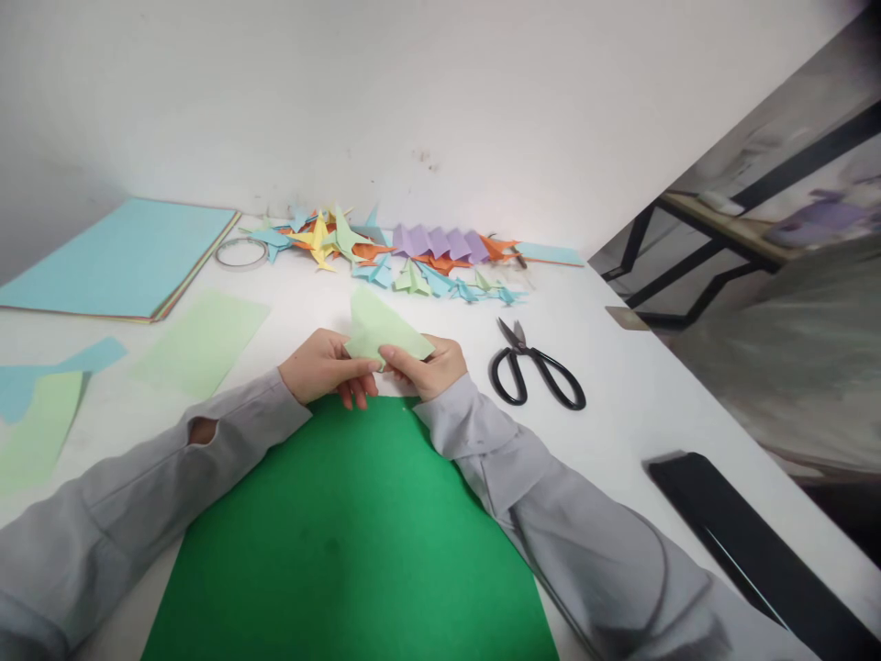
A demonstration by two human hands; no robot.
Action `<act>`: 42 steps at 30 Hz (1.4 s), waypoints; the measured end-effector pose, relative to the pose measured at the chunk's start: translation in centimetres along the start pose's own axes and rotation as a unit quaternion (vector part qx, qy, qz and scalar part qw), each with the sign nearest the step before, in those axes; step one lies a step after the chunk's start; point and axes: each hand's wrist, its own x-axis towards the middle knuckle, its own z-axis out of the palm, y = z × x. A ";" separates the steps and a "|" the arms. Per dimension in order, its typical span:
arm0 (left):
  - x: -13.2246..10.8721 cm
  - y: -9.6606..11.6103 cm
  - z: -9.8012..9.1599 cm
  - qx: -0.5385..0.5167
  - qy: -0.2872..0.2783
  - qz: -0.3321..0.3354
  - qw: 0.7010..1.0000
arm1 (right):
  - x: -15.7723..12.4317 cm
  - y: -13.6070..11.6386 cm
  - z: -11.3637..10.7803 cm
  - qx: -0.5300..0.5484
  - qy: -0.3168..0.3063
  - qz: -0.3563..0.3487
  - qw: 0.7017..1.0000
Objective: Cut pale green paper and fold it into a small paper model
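Note:
A light green folded paper [385, 329] with a pointed top is held up between both hands, above the far edge of a green sheet [337, 532]. My left hand [327, 367] pinches its lower left part, thumb in front, with the other fingers curled below. On the lower right side, my right hand [430, 367] grips the same paper, its thumb lying across the front near the bottom edge. The two thumbs are close together. What the fingers behind the paper do is hidden.
Black-handled scissors [527, 363] lie right of my hands, a black flat object [750, 551] nearer. Folded paper figures [337, 239] line the wall. Left are stacked coloured sheets [124, 257], a tape roll [240, 253] and a loose pale green sheet [203, 344].

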 end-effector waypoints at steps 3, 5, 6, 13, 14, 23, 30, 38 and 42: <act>0.0 -0.2 -0.2 -0.008 0.008 -0.009 1.000 | 0.2 0.1 -0.2 0.003 0.013 0.000 1.000; -0.1 -0.3 -0.4 -0.031 0.017 -0.009 0.999 | 0.3 0.2 -0.3 0.009 0.024 0.007 1.000; -0.1 -0.3 -0.5 -0.047 0.021 -0.006 0.999 | 0.3 0.2 -0.3 0.016 0.028 0.010 0.999; -0.1 -0.5 -0.5 -0.085 0.048 0.012 0.995 | 0.4 0.2 -0.3 0.035 0.026 0.025 0.999; -0.1 -0.5 -0.5 -0.077 0.051 0.014 0.996 | 0.4 0.2 -0.3 0.035 0.027 0.027 0.999; 0.0 -1.0 -0.5 -0.055 0.043 0.031 0.997 | 0.3 0.3 -0.3 0.034 0.024 0.024 0.999; 0.0 -0.9 -0.7 -0.106 0.024 0.025 0.994 | 0.4 0.4 -0.3 0.041 0.023 0.029 0.998; -0.1 -0.8 -0.5 -0.101 0.046 0.022 0.994 | 0.4 0.3 -0.3 0.055 0.021 0.035 0.998; -0.3 -0.9 -0.5 -0.074 0.050 0.031 0.995 | 0.4 0.3 -0.3 0.053 0.022 0.036 0.998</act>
